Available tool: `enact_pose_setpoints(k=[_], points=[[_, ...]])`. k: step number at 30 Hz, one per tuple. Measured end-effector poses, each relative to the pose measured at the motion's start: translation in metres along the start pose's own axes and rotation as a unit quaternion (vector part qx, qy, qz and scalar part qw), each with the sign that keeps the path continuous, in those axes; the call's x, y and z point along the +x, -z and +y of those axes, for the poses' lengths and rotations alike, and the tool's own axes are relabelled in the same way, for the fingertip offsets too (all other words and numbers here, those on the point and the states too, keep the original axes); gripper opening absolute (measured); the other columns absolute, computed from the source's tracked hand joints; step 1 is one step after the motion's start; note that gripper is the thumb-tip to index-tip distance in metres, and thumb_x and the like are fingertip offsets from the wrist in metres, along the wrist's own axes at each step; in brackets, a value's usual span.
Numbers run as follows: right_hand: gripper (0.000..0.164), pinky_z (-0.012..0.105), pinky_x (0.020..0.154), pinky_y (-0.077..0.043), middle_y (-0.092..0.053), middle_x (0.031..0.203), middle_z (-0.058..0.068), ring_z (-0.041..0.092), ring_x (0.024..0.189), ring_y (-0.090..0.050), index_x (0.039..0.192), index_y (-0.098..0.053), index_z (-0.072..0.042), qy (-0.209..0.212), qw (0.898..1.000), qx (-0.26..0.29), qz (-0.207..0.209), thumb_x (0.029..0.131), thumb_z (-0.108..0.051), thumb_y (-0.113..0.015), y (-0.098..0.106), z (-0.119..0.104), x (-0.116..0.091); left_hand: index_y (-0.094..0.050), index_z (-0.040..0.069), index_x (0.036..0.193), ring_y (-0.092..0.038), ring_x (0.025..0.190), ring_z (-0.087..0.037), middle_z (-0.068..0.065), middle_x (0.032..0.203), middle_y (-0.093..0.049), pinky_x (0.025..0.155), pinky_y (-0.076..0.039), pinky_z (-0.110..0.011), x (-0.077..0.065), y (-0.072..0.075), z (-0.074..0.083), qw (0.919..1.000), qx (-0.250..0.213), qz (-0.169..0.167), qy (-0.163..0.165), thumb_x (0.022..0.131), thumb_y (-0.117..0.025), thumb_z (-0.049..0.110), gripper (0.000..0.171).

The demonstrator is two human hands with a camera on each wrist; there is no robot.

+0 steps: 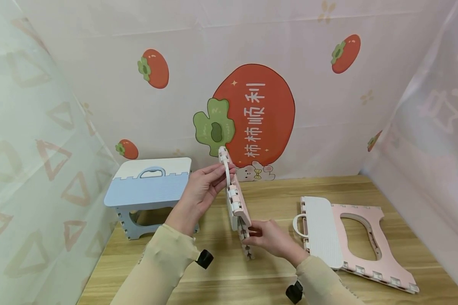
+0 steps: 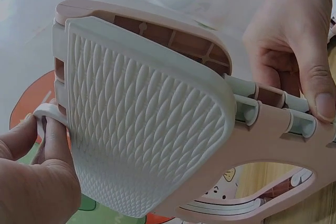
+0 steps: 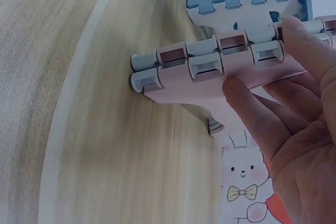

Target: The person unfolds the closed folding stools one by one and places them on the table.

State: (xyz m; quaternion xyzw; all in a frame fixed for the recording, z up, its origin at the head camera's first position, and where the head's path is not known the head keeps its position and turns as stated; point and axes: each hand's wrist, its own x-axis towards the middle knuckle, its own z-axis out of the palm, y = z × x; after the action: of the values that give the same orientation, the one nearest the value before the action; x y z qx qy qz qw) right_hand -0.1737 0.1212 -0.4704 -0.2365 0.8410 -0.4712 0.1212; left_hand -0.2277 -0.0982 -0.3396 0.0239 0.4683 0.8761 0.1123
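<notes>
Pink-and-white folding stool (image 1: 236, 204), partly folded, is held at 6 o'clock of head-view centre, left hand (image 1: 202, 190) curled round its handle (image 2: 49, 110), right hand (image 1: 271, 237) pinching the leg edge (image 3: 205, 65), blue-and-white stool (image 1: 149, 189) at its 9 o'clock, second pink-and-white stool (image 1: 322, 231) between 3 and 4 on the wooden table (image 1: 221, 275).

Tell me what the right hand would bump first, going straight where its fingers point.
The pink stool the right hand grips; beyond that, perhaps the blue stool, though depth is hard to judge.
</notes>
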Motion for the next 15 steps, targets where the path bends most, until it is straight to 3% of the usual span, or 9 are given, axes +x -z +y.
enact_pose_setpoints(k=[6, 15], points=[[0.036, 0.04, 0.095, -0.058, -0.073, 0.123, 0.011, 0.029, 0.115, -0.07, 0.122, -0.072, -0.012, -0.013, 1.0, 0.013, -0.001, 0.092, -0.029, -0.078, -0.0045, -0.001, -0.0002, -0.057, -0.013, 0.133, -0.075, 0.1, -0.025, -0.02, 0.115, -0.074, 0.096, -0.057, -0.034, 0.0025, -0.0059, -0.0018, 1.0, 0.007, -0.002, 0.004, 0.101, -0.06, 0.0, 0.035], [0.036, 0.037, 0.092, -0.06, -0.075, 0.116, 0.013, 0.029, 0.109, -0.072, 0.117, -0.073, -0.009, 0.003, 1.0, 0.004, 0.016, 0.091, -0.032, -0.079, -0.0099, -0.0013, -0.0006, -0.053, -0.014, 0.138, -0.075, 0.102, -0.023, -0.02, 0.116, -0.073, 0.095, -0.058, -0.033, 0.004, -0.0099, -0.0038, 0.9998, 0.013, -0.014, 0.006, 0.101, -0.06, -0.001, 0.04]])
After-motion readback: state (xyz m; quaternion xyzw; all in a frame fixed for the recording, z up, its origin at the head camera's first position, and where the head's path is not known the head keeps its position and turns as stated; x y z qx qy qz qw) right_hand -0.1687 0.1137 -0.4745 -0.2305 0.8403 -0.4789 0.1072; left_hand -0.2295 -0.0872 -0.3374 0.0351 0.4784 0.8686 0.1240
